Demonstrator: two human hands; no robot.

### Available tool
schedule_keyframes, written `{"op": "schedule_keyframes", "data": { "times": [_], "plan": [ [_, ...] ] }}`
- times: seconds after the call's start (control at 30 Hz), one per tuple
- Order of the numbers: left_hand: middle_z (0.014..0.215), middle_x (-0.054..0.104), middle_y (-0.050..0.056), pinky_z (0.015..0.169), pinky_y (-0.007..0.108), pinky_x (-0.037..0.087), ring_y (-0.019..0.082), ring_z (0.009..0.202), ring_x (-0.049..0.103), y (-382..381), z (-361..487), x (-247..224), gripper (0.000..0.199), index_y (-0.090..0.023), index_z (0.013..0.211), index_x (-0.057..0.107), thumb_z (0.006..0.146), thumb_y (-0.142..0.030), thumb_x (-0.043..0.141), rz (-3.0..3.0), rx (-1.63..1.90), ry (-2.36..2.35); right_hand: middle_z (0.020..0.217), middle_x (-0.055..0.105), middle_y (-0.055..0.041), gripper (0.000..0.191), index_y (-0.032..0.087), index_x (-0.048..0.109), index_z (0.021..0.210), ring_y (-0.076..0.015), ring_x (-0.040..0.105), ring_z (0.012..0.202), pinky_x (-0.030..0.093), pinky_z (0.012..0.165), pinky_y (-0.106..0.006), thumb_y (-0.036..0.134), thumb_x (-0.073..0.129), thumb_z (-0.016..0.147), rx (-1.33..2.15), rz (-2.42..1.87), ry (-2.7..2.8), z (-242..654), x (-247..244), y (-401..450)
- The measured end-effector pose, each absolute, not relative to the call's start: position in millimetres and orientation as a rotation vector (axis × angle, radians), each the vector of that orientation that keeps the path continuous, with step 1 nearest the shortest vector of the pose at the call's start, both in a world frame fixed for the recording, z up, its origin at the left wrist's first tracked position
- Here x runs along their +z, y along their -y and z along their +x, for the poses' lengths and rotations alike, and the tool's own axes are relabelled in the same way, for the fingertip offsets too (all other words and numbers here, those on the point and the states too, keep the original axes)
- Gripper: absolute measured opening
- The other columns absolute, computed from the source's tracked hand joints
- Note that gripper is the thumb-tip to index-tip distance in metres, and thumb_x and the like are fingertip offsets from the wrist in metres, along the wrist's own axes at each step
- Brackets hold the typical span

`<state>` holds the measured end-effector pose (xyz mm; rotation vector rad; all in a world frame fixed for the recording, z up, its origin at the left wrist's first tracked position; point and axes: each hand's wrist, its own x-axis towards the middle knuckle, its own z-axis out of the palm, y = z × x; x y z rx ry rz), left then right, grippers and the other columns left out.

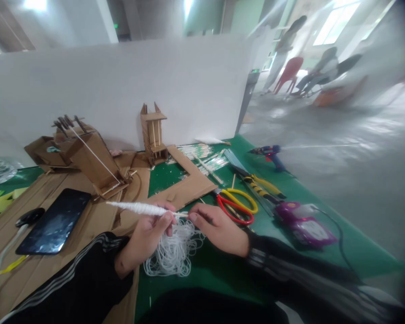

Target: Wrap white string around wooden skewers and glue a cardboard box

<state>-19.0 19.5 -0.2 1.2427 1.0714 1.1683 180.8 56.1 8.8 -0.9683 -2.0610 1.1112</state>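
Note:
A thin wooden stick wound with white string (138,207) lies roughly level between my hands, its bare tip pointing left. My left hand (148,231) is closed round the wound part near its right end. With thumb and fingers, my right hand (219,225) pinches the bare right end of the stick. Below both hands, a loose heap of white string (172,252) rests on the green table. Scissors with red and yellow handles (236,204) lie just beyond my right hand.
Cardboard models (91,153) stand at the left, another (153,135) at the back. A phone (54,222) lies on cardboard. To the right are a utility knife (258,189), pliers (268,184), a purple power strip (305,227) and a glue gun (272,155). A white partition (121,90) closes the back.

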Motion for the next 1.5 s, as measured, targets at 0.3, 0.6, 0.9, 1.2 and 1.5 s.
{"op": "schedule_keyframes", "data": {
  "times": [0.3,0.6,0.9,1.2,1.5],
  "plan": [
    [0.068,0.059,-0.003,0.054,0.02,0.043,0.008,0.054,0.052,-20.0,-19.2,-0.7,0.025,-0.017,0.095,0.055,0.086,-0.04,0.059,1.239,1.186,-1.084,0.072,0.058,-0.0004,0.018,0.016,0.059,0.083,-0.0108,0.048,0.061,0.039,0.054,-0.022,0.033,0.055,0.09,1.107,-1.026,1.987,181.4,9.9,-56.4],
    [0.067,0.059,-0.004,0.054,0.021,0.044,0.009,0.054,0.053,-19.2,-19.4,-0.2,0.026,-0.018,0.097,0.055,0.085,-0.04,0.061,1.234,1.198,-1.099,0.074,0.06,-0.0015,0.02,0.016,0.059,0.085,-0.012,0.051,0.064,0.041,0.058,-0.023,0.034,0.053,0.091,1.04,-1.04,1.958,181.6,9.1,-56.0],
    [0.065,0.059,-0.004,0.053,0.021,0.042,0.009,0.053,0.052,-20.6,-18.5,-0.4,0.029,-0.017,0.096,0.054,0.083,-0.043,0.062,1.221,1.206,-1.109,0.072,0.058,-0.0011,0.028,0.016,0.058,0.077,-0.0126,0.052,0.067,0.041,0.062,-0.024,0.033,0.044,0.096,1.008,-0.975,2.071,180.9,8.4,-57.2],
    [0.064,0.058,-0.004,0.053,0.022,0.042,0.009,0.053,0.051,-18.8,-18.7,4.1,0.029,-0.017,0.096,0.053,0.084,-0.041,0.062,1.213,1.209,-1.122,0.075,0.06,-0.0024,0.029,0.017,0.06,0.083,-0.0133,0.054,0.068,0.043,0.064,-0.025,0.036,0.042,0.097,1.048,-0.931,2.068,181.5,9.0,-56.3],
    [0.064,0.058,-0.004,0.053,0.021,0.041,0.008,0.053,0.051,-19.7,-20.0,4.4,0.028,-0.017,0.096,0.052,0.085,-0.04,0.061,1.201,1.232,-1.116,0.076,0.062,-0.0026,0.029,0.016,0.064,0.085,-0.0131,0.055,0.069,0.042,0.063,-0.024,0.035,0.045,0.096,0.99,-0.909,2.063,181.8,7.9,-58.3]
  ]
}}
